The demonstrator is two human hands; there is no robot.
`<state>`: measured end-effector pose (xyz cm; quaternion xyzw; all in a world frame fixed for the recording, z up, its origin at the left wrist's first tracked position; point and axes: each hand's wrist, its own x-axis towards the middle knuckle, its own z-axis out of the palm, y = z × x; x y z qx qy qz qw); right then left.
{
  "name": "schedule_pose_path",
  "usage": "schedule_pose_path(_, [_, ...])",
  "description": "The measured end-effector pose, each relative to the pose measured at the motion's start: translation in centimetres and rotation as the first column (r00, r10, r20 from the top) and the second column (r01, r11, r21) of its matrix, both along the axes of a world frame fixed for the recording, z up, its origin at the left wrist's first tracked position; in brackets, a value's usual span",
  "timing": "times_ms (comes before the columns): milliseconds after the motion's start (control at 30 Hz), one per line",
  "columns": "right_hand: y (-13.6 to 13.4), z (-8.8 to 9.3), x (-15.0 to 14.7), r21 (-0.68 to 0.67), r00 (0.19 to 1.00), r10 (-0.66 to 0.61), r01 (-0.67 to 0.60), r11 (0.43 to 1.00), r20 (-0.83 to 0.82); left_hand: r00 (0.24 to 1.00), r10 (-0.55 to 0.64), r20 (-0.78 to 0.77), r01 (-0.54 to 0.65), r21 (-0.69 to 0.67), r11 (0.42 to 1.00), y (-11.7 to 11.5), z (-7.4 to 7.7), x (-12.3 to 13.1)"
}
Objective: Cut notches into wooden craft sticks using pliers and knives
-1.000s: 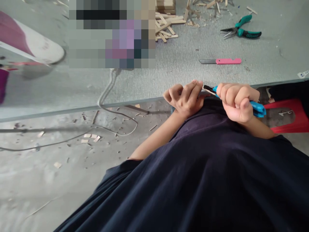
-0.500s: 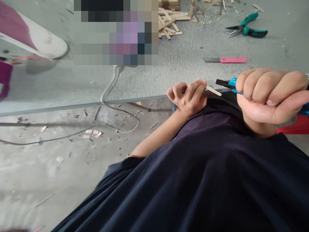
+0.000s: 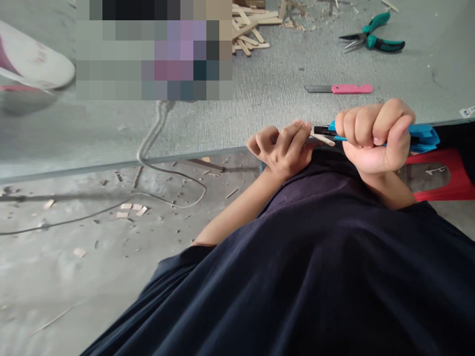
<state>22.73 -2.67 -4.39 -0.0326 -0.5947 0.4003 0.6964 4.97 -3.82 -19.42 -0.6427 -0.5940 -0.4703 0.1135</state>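
Note:
Near the table's front edge, my left hand [image 3: 284,151] pinches a small wooden stick [image 3: 325,140] between thumb and fingertips. Only the stick's right end shows. My right hand [image 3: 376,136] is wrapped round a blue cutter knife [image 3: 423,137], whose dark blade end points left and overlaps the stick close to my left fingertips. Whether the blade touches the wood I cannot tell. Behind my hands, a pink-handled knife [image 3: 352,89] lies on the grey table [image 3: 274,99].
Green and black pliers [image 3: 374,39] lie at the back right. A pile of wooden sticks [image 3: 256,29] is at the back centre. A cable [image 3: 148,138] hangs over the table edge to the littered floor. A red stool [image 3: 460,173] stands at right.
My right hand has moved left with the cutter knife, bringing the blade end from right of the stick to over it. The whole view has shifted slightly.

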Motion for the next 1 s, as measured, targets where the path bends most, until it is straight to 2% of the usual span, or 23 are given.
schedule_pose_path(133, [0.1,-0.1,-0.2,-0.054,0.997,-0.019,0.023,0.998,0.069,1.000,-0.003,-0.005,0.003,-0.011,1.000,0.1,-0.3,0.0])
schedule_pose_path(333, [-0.2,0.4,-1.6,0.071,0.995,0.060,-0.054,0.996,-0.077,0.999,-0.031,0.030,0.033,-0.071,0.997,0.0,-0.3,-0.1])
schedule_pose_path(500, [-0.2,-0.2,-1.3,-0.035,1.000,0.016,-0.017,0.999,-0.027,0.999,-0.033,0.043,0.038,-0.111,0.993,-0.1,-0.1,-0.1])
schedule_pose_path(633, [-0.5,0.0,-1.6,0.057,0.998,0.018,-0.015,0.998,-0.066,0.999,-0.016,0.039,0.021,-0.114,0.993,-0.1,0.3,0.0])
schedule_pose_path(800, [-1.1,0.3,-1.5,0.141,0.995,0.063,-0.053,0.989,-0.073,0.996,-0.042,0.081,0.059,-0.226,0.972,-0.3,1.0,0.0])
schedule_pose_path(1000, [-1.1,0.2,-0.7,0.184,0.994,0.113,-0.112,0.977,0.002,0.992,-0.047,0.119,0.078,-0.270,0.960,-0.3,1.7,0.1])
